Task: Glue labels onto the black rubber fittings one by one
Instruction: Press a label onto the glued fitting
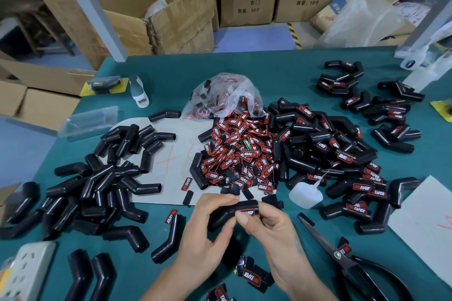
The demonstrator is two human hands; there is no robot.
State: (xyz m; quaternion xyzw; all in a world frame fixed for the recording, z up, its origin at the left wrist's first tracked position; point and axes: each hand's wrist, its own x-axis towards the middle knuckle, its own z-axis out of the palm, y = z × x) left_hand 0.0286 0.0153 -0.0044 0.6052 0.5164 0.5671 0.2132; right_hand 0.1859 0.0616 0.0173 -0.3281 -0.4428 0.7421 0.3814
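Observation:
My left hand grips a bent black rubber fitting near the table's front edge. My right hand pinches the same fitting, its thumb pressing a red-and-black label against it. A heap of loose red labels lies in the middle of the table, spilling from a clear plastic bag. Unlabelled black fittings are piled at the left. Fittings with labels on them are heaped at the right. A small white glue bottle lies on its side just right of my hands.
Black-handled scissors lie at the front right on the green table. A white power strip sits at the front left. A grey card sheet lies at the right. Cardboard boxes stand behind the table.

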